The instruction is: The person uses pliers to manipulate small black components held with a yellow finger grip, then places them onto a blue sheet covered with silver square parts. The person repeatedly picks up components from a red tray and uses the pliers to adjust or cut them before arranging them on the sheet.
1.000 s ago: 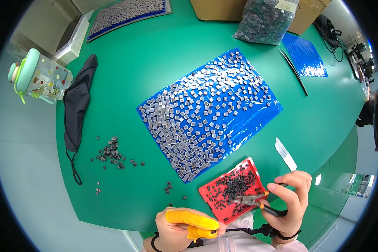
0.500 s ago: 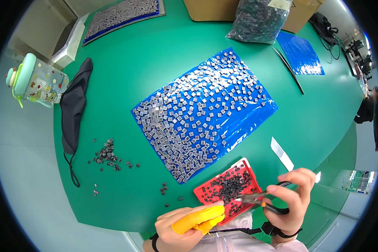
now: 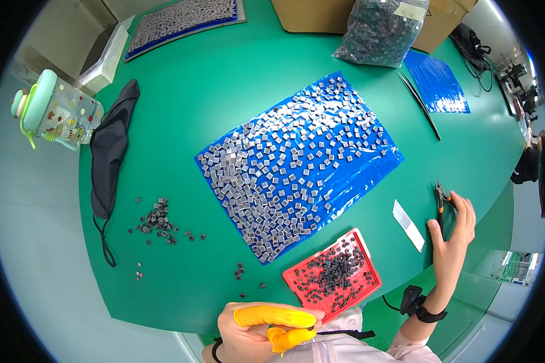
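My left hand [image 3: 257, 327], in yellow finger covers, is at the table's near edge. Its fingertips pinch a small black piece [image 3: 312, 328]. At the right, my right hand [image 3: 453, 233] has thumb and fingers around the handles of cutting pliers [image 3: 440, 209] with black and orange grips, at the green tabletop. Just beyond my left hand sits a shallow red tray [image 3: 369, 284] holding many small black parts [image 3: 338, 271]. Farther back lies a blue film sheet [image 3: 360, 187] covered with small square grey pieces [image 3: 278, 227].
A white strip [image 3: 408, 226] lies between tray and pliers. Dark pieces [image 3: 158, 218] are heaped at left, near a black cloth pouch [image 3: 110, 157] and a clear bottle [image 3: 66, 112]. At the back are tweezers [image 3: 421, 106], a filled plastic bag [image 3: 378, 36] and a cardboard box [image 3: 312, 17].
My right hand has moved with the pliers from over the red tray to the tabletop at the right. My left hand stays near the tray, its yellow-covered fingers turned slightly.
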Tool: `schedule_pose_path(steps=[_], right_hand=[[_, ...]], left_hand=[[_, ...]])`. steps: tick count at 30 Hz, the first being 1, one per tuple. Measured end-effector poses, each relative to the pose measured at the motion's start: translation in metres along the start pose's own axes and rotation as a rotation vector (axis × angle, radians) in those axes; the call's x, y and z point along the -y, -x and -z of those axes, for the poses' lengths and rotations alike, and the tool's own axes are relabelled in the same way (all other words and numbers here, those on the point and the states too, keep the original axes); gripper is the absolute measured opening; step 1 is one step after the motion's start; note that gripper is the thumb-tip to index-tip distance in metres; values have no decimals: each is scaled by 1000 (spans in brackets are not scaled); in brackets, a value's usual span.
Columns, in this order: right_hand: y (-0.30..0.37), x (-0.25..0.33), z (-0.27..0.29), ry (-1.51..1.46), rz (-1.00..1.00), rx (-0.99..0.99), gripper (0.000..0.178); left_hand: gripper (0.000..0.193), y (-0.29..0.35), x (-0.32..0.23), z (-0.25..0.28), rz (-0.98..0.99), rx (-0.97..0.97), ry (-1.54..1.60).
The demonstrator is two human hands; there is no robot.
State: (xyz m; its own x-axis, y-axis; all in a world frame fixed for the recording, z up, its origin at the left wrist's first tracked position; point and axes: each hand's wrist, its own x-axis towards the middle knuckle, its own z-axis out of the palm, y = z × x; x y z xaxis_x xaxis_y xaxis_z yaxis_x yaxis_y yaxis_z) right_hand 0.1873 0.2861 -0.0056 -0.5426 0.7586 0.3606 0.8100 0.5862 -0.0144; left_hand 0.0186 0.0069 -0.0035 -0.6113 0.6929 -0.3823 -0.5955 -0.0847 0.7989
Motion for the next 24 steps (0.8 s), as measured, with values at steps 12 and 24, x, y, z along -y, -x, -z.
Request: schedule_pose_path(steps=[12,24], right_hand=[[6,107,63,-970,931,-27,19],[6,121,65,-944,986,44,22]], left_hand=[[19,-9,-13,-8,-36,305,-324],[19,-6,-7,0,-329,306,-330]])
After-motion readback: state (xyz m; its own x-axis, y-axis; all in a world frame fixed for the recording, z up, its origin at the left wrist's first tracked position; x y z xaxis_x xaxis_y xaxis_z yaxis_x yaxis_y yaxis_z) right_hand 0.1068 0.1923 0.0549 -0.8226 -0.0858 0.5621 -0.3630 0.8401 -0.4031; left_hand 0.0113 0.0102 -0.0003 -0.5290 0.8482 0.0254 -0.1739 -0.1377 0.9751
